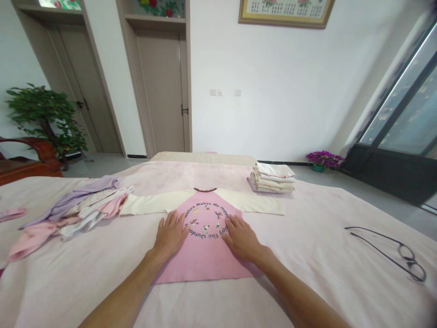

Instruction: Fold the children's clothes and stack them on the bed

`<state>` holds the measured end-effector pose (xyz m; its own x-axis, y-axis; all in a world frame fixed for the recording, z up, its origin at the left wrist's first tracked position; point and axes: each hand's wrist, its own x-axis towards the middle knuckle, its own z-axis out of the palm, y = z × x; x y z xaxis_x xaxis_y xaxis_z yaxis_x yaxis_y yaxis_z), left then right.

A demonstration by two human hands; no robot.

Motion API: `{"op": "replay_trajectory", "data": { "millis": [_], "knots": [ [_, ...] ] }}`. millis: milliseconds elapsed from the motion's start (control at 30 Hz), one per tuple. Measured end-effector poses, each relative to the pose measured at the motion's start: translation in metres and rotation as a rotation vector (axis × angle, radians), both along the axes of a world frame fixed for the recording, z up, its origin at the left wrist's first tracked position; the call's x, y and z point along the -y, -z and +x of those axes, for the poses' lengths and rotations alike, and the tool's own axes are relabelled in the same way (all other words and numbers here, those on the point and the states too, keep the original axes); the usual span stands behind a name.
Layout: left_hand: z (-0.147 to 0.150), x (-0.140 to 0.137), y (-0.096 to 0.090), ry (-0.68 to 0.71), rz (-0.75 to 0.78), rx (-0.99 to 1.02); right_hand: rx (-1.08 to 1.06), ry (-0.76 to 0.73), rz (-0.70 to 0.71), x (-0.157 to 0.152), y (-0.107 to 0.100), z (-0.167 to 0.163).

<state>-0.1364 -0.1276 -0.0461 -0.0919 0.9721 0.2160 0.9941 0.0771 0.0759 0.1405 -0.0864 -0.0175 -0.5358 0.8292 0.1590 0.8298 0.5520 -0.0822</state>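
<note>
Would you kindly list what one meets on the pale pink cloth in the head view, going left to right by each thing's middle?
Jumbled clothes → left hand → pink shirt → right hand → folded stack → glasses.

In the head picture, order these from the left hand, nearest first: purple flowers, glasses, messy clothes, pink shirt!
1. Pink shirt: under the left hand, touching it.
2. Messy clothes: to its left.
3. Glasses: across on the right.
4. Purple flowers: right, far back by the wall.
</note>
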Motion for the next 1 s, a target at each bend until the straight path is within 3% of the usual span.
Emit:
{"op": "replay_trajectory", "data": {
  "millis": [100, 233, 300, 500, 700, 867, 1000],
  "knots": [
    [0.0, 0.0, -0.002, -0.001, -0.009, 0.006, 0.0, 0.021, -0.086, -0.019, -0.021, -0.007],
    [0.001, -0.001, -0.003, -0.02, -0.022, 0.017, -0.059, 0.076, 0.0, -0.066, -0.032, -0.023],
    [0.002, -0.001, -0.004, -0.029, -0.029, 0.019, -0.048, 0.113, 0.018, -0.093, -0.027, -0.032],
    [0.004, 0.001, -0.008, -0.026, -0.019, 0.014, 0.069, 0.178, -0.134, -0.152, 0.006, -0.049],
    [0.004, 0.003, -0.012, -0.033, -0.027, 0.037, 0.085, 0.219, -0.188, -0.182, 0.025, -0.043],
    [0.003, 0.003, -0.012, -0.018, 0.002, 0.112, 0.089, 0.29, -0.187, -0.195, 0.023, -0.026],
    [-0.025, -0.006, -0.014, -0.085, 0.103, 0.194, 0.091, 0.334, -0.16, -0.191, 0.015, -0.017]
  ]
}}
